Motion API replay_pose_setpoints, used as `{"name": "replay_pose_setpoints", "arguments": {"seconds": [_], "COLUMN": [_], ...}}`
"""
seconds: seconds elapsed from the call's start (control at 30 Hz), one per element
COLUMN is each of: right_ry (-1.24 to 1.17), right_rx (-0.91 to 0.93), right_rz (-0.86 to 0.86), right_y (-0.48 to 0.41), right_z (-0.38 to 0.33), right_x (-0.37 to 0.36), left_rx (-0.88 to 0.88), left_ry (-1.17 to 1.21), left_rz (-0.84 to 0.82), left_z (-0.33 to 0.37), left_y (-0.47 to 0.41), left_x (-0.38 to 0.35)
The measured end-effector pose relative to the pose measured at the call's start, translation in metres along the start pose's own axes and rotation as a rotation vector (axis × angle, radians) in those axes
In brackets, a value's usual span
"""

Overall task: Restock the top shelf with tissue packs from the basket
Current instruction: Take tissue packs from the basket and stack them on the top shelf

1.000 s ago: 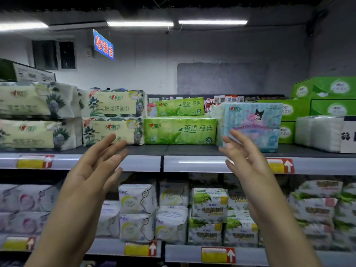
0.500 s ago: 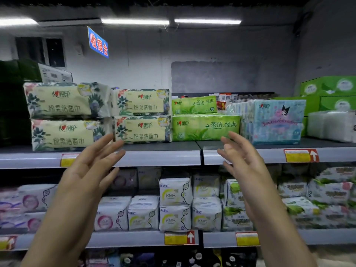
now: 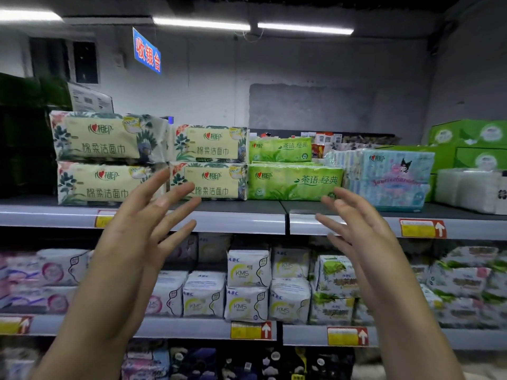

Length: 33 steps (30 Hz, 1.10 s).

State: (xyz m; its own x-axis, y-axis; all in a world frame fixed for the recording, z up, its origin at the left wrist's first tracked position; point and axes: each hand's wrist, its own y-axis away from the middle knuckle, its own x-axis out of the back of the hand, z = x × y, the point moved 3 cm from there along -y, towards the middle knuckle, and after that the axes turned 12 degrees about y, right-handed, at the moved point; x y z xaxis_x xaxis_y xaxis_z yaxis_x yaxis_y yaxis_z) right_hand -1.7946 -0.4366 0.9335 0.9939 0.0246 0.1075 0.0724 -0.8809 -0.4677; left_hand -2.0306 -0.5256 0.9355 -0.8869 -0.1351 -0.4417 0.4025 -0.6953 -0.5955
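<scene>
- head view: left hand [image 3: 137, 242] and right hand [image 3: 359, 237] raised before the grey metal top shelf [image 3: 241, 219], fingers spread, holding nothing
- cream floral tissue packs [image 3: 211, 163] sit stacked two-high on that shelf, green plastic-wrapped packs [image 3: 293, 183] touching beside them

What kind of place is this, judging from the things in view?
Most likely a small supermarket or shop aisle. The top shelf carries stacked tissue packs, price tags with red arrows sit on the shelf edges, and a blue sign with Chinese characters hangs above.
</scene>
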Motion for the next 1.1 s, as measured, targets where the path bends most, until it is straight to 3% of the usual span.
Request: {"name": "replay_pose_setpoints", "arguments": {"seconds": [0.4, 1.1], "right_ry": [-0.038, -0.150], "right_rx": [-0.086, -0.270], "right_rz": [-0.071, -0.196], "right_y": [0.017, 0.062], "right_z": [0.030, 0.104], "right_x": [0.001, -0.005], "left_rx": [0.261, 0.518], "left_ry": [-0.083, -0.116], "left_rz": [0.200, 0.337], "left_z": [-0.044, -0.098], "left_y": [0.038, 0.093], "left_x": [0.024, 0.051]}}
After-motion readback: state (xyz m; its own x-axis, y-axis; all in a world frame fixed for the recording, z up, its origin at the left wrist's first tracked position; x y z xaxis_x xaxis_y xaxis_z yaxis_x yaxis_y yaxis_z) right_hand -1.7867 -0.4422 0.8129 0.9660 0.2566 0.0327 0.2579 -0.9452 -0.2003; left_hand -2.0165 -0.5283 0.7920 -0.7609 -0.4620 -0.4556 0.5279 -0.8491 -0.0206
